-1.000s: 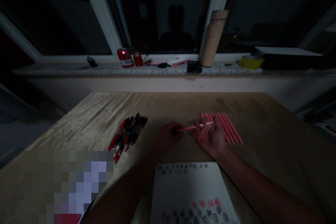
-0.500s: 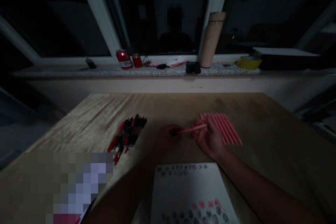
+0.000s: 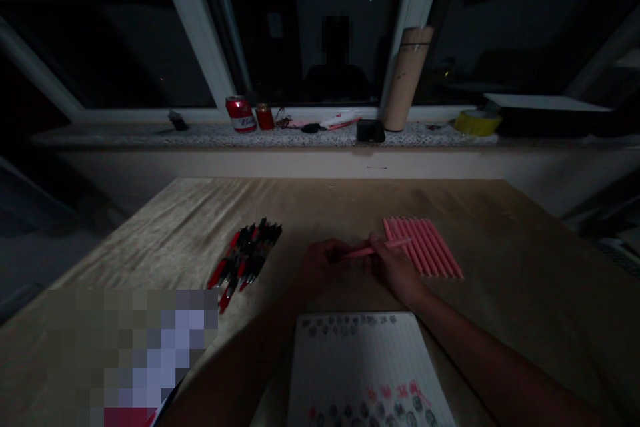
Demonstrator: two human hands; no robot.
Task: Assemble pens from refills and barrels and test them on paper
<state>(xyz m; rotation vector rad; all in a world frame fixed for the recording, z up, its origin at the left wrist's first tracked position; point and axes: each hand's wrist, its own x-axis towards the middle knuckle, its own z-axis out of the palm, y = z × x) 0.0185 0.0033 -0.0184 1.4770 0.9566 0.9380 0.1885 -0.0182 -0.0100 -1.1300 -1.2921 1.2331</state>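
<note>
Slim pink plastic-looking pen (image 3: 361, 251), pinched by the left hand (image 3: 320, 261) and right hand's (image 3: 399, 270) fingers, could slip if either grip slackens.

Bare hands (image 3: 395, 268), bare forearms (image 3: 480, 341)

Near end of pink stick (image 3: 400, 242) hidden in the shadowed left hand (image 3: 323, 261); its middle partly covered by fingers of the right hand (image 3: 393, 263). Notebook (image 3: 357, 360) cut off by bottom edge, its small marks illegible. Lower-left object (image 3: 165, 353) pixelated and cut off, identity undetermined; head of window reflection (image 3: 336, 77) likewise pixelated.
</note>
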